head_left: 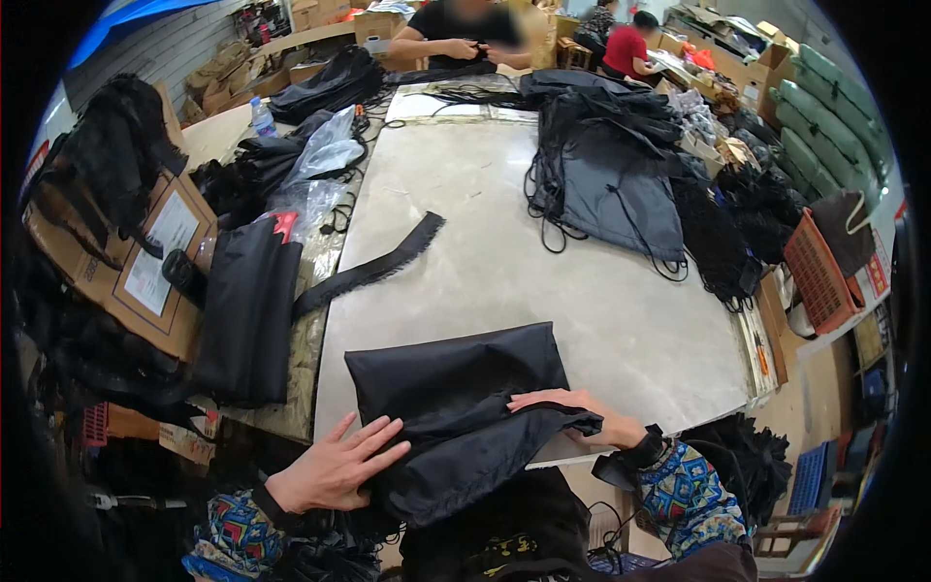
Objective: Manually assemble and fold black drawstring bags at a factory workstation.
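Two hands are working at one black cloth. The left hand is lying on the cloth's left side, its fingers spreading a little apart and not closing on anything. The right hand is reaching in from the other side, its fingers lying nearly straight along a fold. Its thumb is hiding under the cloth, so I cannot tell if it is pinching.

Two bright sleeves are covering the arms. One strip is lying past the cloth, and one bottle is standing far off on the left. One box is leaning on the left, and one orange basket is sitting on the right. Three other people are showing at the back: one person is sitting across the table, and two are sitting farther away.

The cloth is resting on the near edge of the table, with its lower part hanging over. It is looking black, smooth and a bit shiny. Its far part is lying flat with straight edges, and its near part is folding and puffing up. One grey bag with black strings is topping a pile on the right.
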`<state>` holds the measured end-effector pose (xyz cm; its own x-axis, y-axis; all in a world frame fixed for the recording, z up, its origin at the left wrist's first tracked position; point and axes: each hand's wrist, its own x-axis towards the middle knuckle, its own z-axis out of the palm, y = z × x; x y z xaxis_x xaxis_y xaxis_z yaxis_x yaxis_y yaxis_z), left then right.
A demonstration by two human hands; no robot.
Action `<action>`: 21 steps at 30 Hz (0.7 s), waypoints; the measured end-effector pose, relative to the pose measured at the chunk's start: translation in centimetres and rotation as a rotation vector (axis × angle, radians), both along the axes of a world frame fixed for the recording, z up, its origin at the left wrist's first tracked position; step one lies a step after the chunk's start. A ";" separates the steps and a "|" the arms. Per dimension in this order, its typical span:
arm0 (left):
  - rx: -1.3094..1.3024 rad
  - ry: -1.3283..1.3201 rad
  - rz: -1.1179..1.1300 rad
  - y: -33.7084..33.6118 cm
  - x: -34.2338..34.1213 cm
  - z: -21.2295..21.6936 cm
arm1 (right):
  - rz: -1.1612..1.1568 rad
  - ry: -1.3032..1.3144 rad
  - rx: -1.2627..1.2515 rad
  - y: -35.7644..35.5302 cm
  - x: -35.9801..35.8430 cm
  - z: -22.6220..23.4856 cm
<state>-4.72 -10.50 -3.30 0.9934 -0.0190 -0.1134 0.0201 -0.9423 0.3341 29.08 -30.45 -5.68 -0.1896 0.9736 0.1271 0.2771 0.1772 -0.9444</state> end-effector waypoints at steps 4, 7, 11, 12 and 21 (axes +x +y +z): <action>0.114 -0.182 -0.022 0.2 0.4 -3.1 | 0.022 0.096 -0.091 -0.3 -0.4 0.7; -0.428 -0.404 0.360 -0.7 0.7 -5.5 | -0.060 0.347 -0.165 -0.2 -0.8 0.2; -0.580 -0.519 1.100 -2.6 3.1 -6.4 | -0.608 0.182 -0.461 1.6 -2.8 0.1; -0.478 -0.464 1.154 -2.5 3.5 -6.3 | -0.637 0.272 -0.495 2.1 -2.4 -1.1; 0.356 -0.805 1.181 -3.4 6.5 -1.2 | -0.699 -0.192 -0.246 6.2 -1.9 -3.5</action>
<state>1.74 -13.91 -4.48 0.2082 0.7393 0.6404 0.7440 -0.5447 0.3869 27.15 -24.30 -9.22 0.4843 0.8711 -0.0818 0.4108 -0.3090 -0.8578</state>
